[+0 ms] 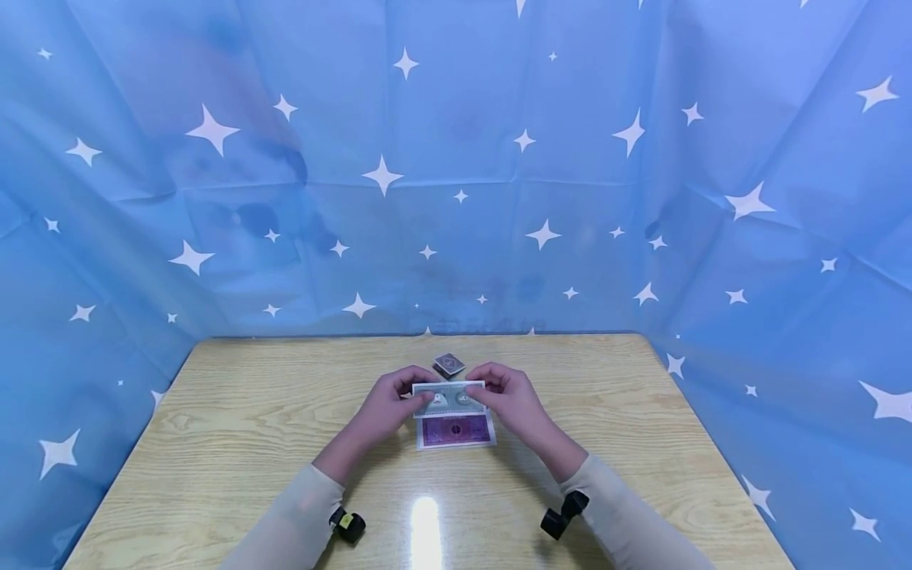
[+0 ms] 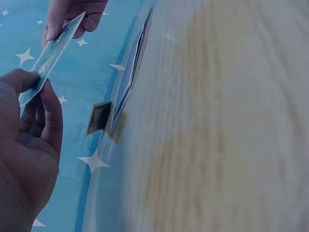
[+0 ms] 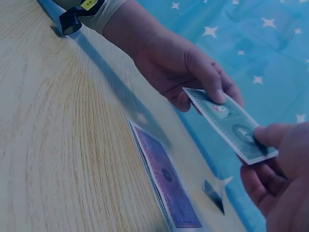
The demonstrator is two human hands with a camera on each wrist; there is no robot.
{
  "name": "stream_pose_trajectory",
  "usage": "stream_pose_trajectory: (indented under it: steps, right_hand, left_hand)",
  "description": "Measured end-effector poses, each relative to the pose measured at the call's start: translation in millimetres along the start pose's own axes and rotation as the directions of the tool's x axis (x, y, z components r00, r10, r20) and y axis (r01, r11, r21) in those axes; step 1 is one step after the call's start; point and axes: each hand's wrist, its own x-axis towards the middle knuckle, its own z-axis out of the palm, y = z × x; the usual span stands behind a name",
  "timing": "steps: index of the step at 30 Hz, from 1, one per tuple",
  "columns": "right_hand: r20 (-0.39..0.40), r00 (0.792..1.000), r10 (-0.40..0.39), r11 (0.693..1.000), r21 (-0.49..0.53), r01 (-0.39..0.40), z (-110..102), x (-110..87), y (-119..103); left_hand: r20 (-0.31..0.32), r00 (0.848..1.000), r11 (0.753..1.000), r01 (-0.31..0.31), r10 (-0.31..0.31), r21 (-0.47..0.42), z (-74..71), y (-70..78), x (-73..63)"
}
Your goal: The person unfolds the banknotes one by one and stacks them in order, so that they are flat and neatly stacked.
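Note:
A green play banknote (image 1: 450,390) with a white border is held level above the table by both hands. My left hand (image 1: 388,402) pinches its left end, thumb on the face and fingers beneath. At the right end my right hand (image 1: 518,404) pinches it the same way. Below and nearer to me lies a purple banknote (image 1: 456,431) on the table; the right wrist view shows it on top of a thin stack of notes (image 3: 152,166). Just behind the hands sits a small dark patterned square piece (image 1: 449,364), its kind unclear.
The wooden table (image 1: 235,443) spreads out on both sides of the notes. A blue cloth with white stars (image 1: 456,261) hangs behind its far edge and along the sides. Black straps with small devices (image 1: 349,524) are on both sleeved wrists.

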Motion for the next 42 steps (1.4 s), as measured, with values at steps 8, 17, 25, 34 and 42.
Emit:
stream_pose_trajectory:
  steps: [8,17,25,34,42]
  right_hand:
    - [0.016,1.0,-0.007,1.0,-0.008,0.008,0,-0.7,2]
    - [0.043,0.999,-0.027,0.999,-0.039,0.028,-2,-2.0,4]
    - [0.094,0.994,-0.05,0.992,-0.111,0.06,-2,-5.5,15]
    - [0.103,0.994,-0.03,0.979,-0.198,0.05,-3,-9.2,21]
    - [0.142,0.989,-0.032,0.953,-0.295,0.073,-4,-8.3,23]
  left_hand:
    - [0.009,1.0,1.0,0.013,-0.013,0.016,0.8,2.9,-2.7]
    - [0.019,0.999,0.997,0.038,-0.04,0.065,2.1,3.7,-5.1]
    - [0.095,0.993,0.985,0.058,-0.074,0.162,2.5,-5.7,-4.2]
    - [0.142,0.985,0.965,0.056,-0.095,0.256,4.3,-7.5,-2.3]
    - [0.187,0.978,0.925,0.013,-0.091,0.38,6.9,-11.8,4.7]
